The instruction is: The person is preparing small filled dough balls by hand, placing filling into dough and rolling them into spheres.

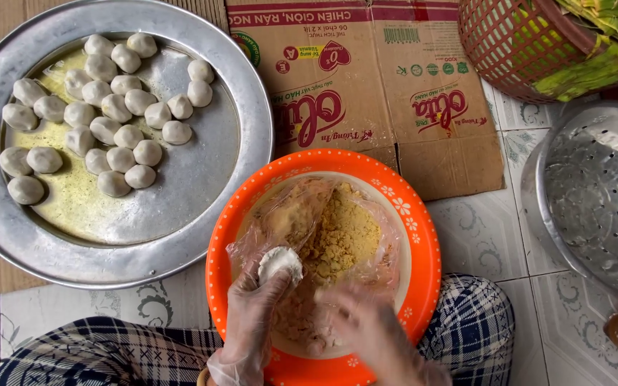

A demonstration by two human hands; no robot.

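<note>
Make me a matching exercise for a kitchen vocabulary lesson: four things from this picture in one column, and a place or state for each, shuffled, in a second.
1. dough balls
2. yellow crumbly filling
3. flattened white dough piece
4. perforated metal colander

A. in the plastic-lined orange bowl
B. at the right edge, on the tiled floor
C. held in the left hand
D. on the oily round metal tray

Pairs: 1-D, 2-A, 3-C, 4-B

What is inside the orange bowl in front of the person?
The orange bowl holds a clear plastic bag with yellow crumbly filling. The left hand, holding a white dough piece, and the blurred right hand cover the bowl's near part.
</note>
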